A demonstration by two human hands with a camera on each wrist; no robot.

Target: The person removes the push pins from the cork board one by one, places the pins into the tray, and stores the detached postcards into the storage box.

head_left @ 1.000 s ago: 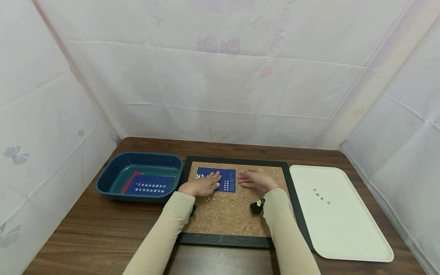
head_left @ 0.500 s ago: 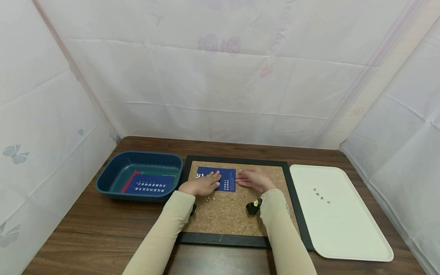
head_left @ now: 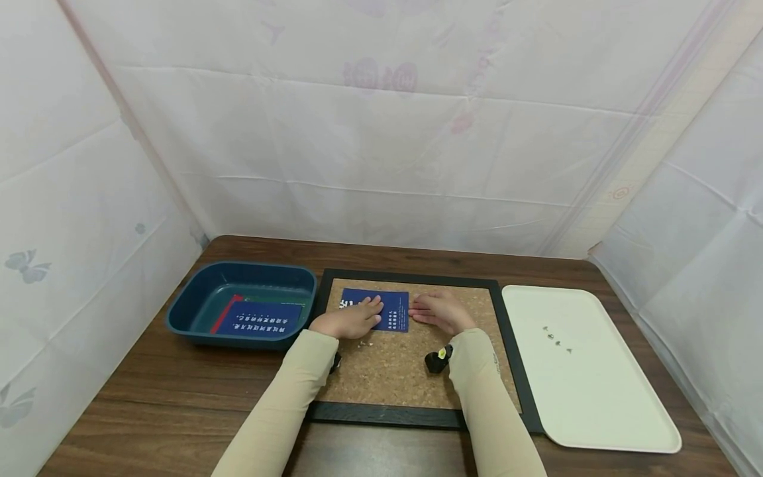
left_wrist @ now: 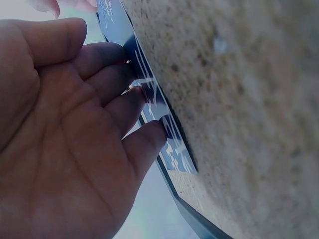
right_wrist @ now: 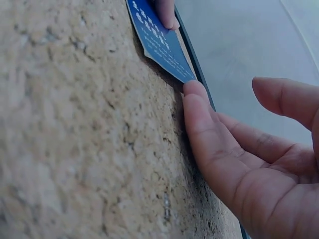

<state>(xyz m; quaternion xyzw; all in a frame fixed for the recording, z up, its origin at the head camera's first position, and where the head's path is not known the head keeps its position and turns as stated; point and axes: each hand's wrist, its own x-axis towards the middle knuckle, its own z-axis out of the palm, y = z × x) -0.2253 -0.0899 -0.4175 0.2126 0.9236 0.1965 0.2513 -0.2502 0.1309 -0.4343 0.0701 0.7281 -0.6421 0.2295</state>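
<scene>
A dark blue card [head_left: 395,313] with white printed characters lies on the upper part of a cork board [head_left: 399,374]. My left hand [head_left: 350,320] rests its fingertips on the card, covering part of the print; in the left wrist view its fingers are extended against the card [left_wrist: 115,24]. At the card's right edge is my right hand [head_left: 441,311], fingers together and gently bent. The right wrist view has a fingertip [right_wrist: 195,89] of that hand right at the card's corner, with the thumb held apart from the other fingers.
To the left stands a teal basin [head_left: 238,343] holding a blue and red card [head_left: 262,319]. A cream tray [head_left: 602,397] bearing several tiny pieces [head_left: 558,344] lies on the right. Small white bits [head_left: 365,344] dot the cork below the card.
My right hand has shifted slightly left, so its fingertips now reach the card's right edge. The left hand and the card have stayed where they were.
</scene>
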